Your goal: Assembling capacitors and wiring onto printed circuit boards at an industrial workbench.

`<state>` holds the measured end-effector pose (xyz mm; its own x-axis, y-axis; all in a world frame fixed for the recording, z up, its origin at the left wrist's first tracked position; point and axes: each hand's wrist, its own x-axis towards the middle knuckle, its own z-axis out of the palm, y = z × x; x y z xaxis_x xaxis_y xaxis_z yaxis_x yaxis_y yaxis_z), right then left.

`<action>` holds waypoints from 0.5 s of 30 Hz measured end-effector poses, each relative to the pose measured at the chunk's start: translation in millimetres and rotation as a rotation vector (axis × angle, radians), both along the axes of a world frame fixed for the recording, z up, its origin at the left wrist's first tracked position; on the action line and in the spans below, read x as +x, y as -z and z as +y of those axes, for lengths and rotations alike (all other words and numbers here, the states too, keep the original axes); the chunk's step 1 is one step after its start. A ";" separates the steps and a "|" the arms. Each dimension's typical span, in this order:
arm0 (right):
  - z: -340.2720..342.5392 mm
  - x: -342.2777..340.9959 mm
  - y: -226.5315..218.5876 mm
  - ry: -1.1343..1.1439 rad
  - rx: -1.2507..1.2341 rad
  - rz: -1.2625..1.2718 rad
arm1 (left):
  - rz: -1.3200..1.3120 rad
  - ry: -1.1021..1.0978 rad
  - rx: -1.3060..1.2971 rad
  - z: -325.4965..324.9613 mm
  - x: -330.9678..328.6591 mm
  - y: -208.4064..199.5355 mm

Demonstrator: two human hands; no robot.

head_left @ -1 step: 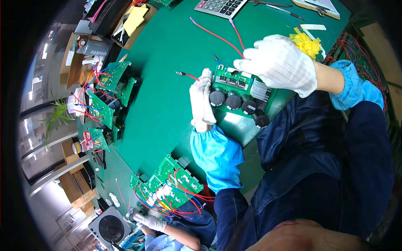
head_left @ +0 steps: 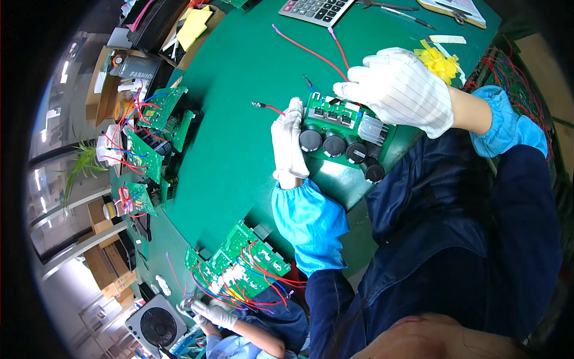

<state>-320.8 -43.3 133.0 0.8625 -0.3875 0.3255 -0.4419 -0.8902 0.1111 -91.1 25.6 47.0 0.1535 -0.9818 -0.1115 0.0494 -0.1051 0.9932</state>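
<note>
The left hand (head_left: 288,140) touched a circuit board (head_left: 332,118)'s left edge, the right hand (head_left: 402,90) curled over it, grips unclear, at a green table (head_left: 233,149), a fan (head_left: 158,326) near left.

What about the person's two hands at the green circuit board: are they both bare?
No: the left hand and the right hand are both covered by white gloves.

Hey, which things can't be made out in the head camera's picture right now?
All in the head view:
What, if anything, the right hand grips: hidden beneath the hand itself.
Circuit board, left edge: partly covered by the left hand.
Calculator, far end: cut off by the upper picture edge.
Item at the co-worker's hand: too small to identify.
</note>
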 end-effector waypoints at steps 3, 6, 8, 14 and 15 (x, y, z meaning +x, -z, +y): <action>-4.2 5.1 4.4 -0.009 -0.073 -0.081 | 0.017 -0.025 0.003 1.9 -0.8 -2.2; -6.0 13.0 5.4 -0.081 -0.103 -0.057 | 0.005 -0.053 -0.019 1.1 -3.6 -1.6; -10.1 17.8 9.1 -0.130 -0.157 -0.070 | 0.012 -0.064 -0.052 0.9 -3.3 -1.8; -28.8 12.8 8.3 -0.129 0.045 -0.114 | 0.073 -0.120 0.094 -4.2 -18.9 -23.4; -34.9 10.7 11.2 -0.116 0.224 -0.225 | 0.074 -0.112 0.114 -3.5 -22.5 -32.4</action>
